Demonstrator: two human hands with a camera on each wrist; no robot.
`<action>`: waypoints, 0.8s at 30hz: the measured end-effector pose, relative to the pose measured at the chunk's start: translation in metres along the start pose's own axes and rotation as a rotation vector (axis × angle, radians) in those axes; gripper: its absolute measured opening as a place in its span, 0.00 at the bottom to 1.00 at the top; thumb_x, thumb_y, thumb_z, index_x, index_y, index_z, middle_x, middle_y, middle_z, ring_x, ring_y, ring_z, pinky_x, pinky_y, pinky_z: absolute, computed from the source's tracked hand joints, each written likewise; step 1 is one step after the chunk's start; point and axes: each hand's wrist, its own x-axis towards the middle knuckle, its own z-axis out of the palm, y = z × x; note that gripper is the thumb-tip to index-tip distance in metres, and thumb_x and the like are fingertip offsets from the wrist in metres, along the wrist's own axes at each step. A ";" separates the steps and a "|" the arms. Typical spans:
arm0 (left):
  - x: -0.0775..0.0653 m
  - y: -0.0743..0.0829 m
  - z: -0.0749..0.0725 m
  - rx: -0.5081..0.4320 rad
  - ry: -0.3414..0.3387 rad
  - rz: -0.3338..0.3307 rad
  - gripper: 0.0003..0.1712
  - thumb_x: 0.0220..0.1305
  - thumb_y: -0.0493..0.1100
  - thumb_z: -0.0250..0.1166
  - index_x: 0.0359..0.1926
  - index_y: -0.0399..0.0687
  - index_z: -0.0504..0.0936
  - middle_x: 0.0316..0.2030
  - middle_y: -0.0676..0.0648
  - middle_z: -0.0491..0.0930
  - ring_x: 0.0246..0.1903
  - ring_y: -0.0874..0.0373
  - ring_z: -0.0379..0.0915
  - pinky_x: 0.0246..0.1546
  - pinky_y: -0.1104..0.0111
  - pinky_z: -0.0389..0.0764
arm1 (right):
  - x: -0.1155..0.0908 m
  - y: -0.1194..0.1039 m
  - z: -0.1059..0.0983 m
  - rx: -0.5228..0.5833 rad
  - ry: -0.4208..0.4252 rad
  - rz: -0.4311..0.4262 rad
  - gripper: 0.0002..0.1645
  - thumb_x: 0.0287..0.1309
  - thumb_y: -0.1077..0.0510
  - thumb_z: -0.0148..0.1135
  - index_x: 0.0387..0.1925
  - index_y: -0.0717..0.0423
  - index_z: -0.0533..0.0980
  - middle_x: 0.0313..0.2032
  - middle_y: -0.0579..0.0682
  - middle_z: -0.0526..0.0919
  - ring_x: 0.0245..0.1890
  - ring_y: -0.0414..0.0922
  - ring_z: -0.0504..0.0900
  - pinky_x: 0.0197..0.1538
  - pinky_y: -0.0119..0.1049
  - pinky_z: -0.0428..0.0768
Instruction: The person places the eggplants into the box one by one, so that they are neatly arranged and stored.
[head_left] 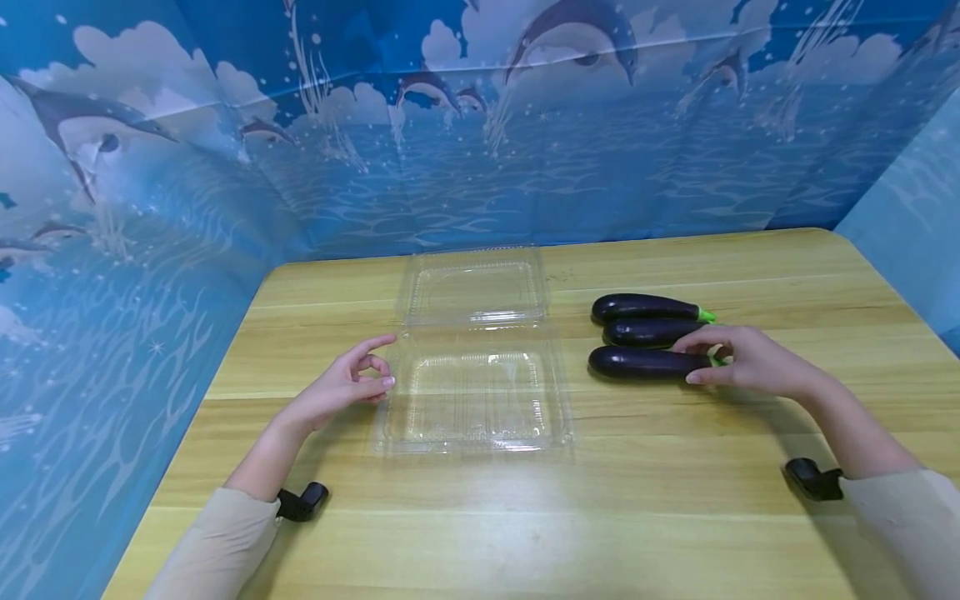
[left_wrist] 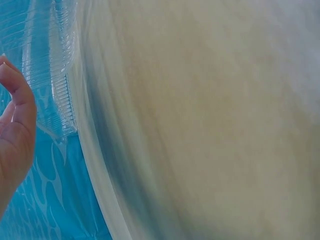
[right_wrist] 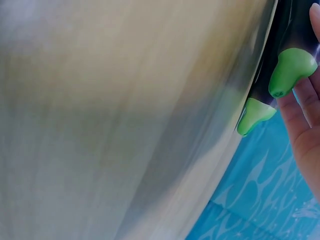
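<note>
Three dark purple eggplants lie side by side on the table, their green stem ends toward the right. My right hand (head_left: pixel 738 358) grips the nearest eggplant (head_left: pixel 637 362) by its stem end, thumb on the near side and fingers on the far side. Behind it are the middle eggplant (head_left: pixel 645 332) and the far eggplant (head_left: pixel 645 307). Two green caps show in the right wrist view, the larger cap (right_wrist: pixel 292 70) beside my fingers. A clear plastic clamshell box (head_left: pixel 476 446) lies unfolded. At its left edge is my left hand (head_left: pixel 348 383), index finger extended, other fingers loosely bent, holding nothing.
The clamshell's lid (head_left: pixel 472 292) lies flat toward the back edge of the wooden table (head_left: pixel 487 533). A blue cloth (head_left: pixel 480 183) with dolphins hangs behind and along the sides. Black wrist cameras sit on both forearms.
</note>
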 end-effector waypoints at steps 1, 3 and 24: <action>0.000 0.000 0.000 0.000 0.000 -0.001 0.40 0.62 0.37 0.62 0.70 0.44 0.52 0.37 0.43 0.67 0.28 0.57 0.70 0.32 0.69 0.75 | 0.000 -0.001 0.000 0.010 -0.001 0.003 0.21 0.48 0.60 0.71 0.47 0.51 0.78 0.41 0.45 0.80 0.34 0.35 0.74 0.32 0.33 0.73; 0.000 0.000 0.000 -0.001 -0.001 0.000 0.40 0.62 0.37 0.62 0.71 0.44 0.52 0.37 0.43 0.67 0.28 0.57 0.70 0.32 0.69 0.75 | 0.000 -0.002 -0.001 0.021 -0.004 0.002 0.21 0.48 0.59 0.70 0.47 0.51 0.78 0.41 0.45 0.80 0.34 0.35 0.74 0.32 0.33 0.73; 0.001 -0.001 -0.001 -0.012 -0.005 0.008 0.40 0.62 0.36 0.61 0.71 0.43 0.51 0.37 0.44 0.68 0.27 0.60 0.70 0.31 0.69 0.75 | 0.010 -0.024 -0.016 0.065 -0.026 0.009 0.19 0.52 0.58 0.68 0.48 0.52 0.77 0.37 0.45 0.79 0.32 0.37 0.73 0.30 0.33 0.70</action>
